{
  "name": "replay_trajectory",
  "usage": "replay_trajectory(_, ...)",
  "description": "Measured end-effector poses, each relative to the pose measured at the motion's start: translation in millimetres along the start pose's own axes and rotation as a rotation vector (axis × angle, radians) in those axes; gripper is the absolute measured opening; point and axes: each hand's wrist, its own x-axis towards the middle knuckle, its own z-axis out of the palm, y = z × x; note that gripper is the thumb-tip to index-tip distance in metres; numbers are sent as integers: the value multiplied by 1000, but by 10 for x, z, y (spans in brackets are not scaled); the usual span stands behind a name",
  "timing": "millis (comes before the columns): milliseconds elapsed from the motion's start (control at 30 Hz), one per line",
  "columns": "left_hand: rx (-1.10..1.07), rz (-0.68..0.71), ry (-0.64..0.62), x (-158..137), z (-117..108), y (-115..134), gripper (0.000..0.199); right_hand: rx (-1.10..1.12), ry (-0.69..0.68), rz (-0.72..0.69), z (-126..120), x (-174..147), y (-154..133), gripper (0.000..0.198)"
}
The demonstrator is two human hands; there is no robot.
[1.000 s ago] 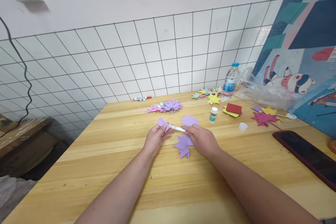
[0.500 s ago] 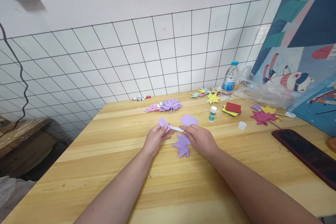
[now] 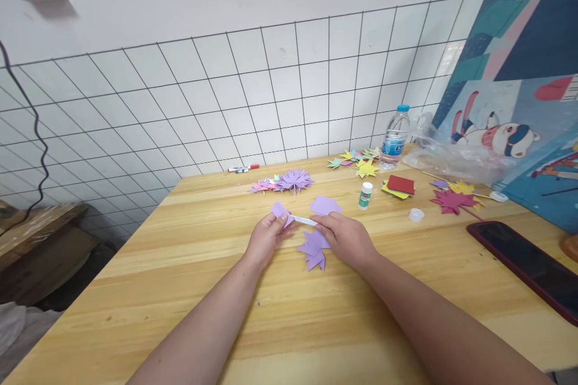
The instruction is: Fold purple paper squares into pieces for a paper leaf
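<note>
My left hand [image 3: 266, 236] pinches a small folded piece of purple paper [image 3: 280, 212] above the table. My right hand [image 3: 345, 237] is closed on a thin, flat whitish strip [image 3: 303, 220]; its far end meets the purple paper, but whether it lies inside the fold I cannot tell. Below the strip, a pointed purple paper leaf shape [image 3: 312, 251] lies on the wooden table, partly under my right fingers. Another flat purple paper piece [image 3: 326, 205] rests just beyond my right hand.
A glue stick [image 3: 365, 197] stands right of my hands, with a clear cap [image 3: 416, 215] nearby. Red and yellow paper squares [image 3: 400, 185], a water bottle [image 3: 395, 138], paper leaves [image 3: 294, 180], a marker [image 3: 244, 168] and a phone [image 3: 526, 267] lie around. A tiled wall [image 3: 280, 90] bounds the back.
Hardly anything differs. Both hands keep their holds on the purple paper and the strip, in almost the same place.
</note>
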Motion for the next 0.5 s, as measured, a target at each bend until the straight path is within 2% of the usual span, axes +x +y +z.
replay_trajectory(133,43,8,-33,-6,3,-8,36,1,-10,2,-5,-1,-16,34)
replay_trajectory(500,33,16,0,-14,22,15,35,-8,20,14,-14,5,23,33)
